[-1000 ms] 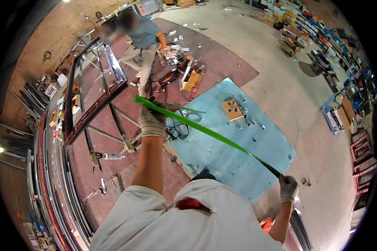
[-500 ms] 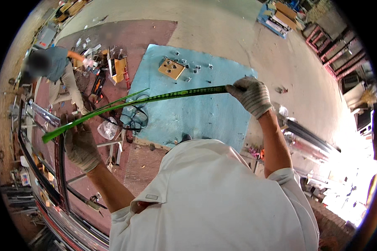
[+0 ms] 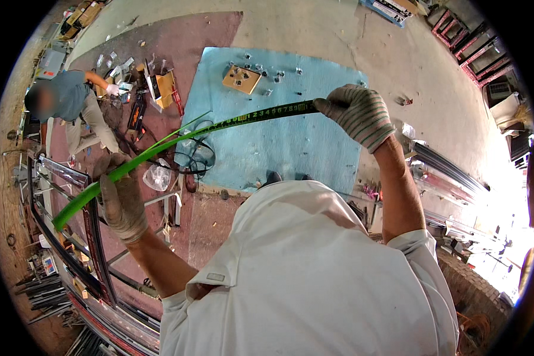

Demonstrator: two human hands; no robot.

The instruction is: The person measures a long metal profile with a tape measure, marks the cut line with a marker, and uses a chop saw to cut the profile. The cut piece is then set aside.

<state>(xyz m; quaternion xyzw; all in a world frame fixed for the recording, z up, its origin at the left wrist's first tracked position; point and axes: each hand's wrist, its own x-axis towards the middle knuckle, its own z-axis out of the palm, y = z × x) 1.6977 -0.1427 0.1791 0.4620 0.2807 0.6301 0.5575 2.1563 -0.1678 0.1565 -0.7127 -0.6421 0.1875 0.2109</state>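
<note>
Right hand (image 3: 356, 115): closed, clamped on tape (image 3: 279, 110) | left hand (image 3: 122, 204): thumb and fingers gripping tape | mat (image 3: 261, 154): left of right hand

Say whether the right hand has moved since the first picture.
Yes: the right hand appears shifted inward against the blue mat, from outside its edge to overlapping it.

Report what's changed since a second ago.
The view has turned right. In the picture, the right hand has gone up from the lower right; the left hand has gone down and left. The tape now slants up to the right, its marked face showing. Nothing was let go: both hands still hold it. The cardboard still lies on the mat.
</note>
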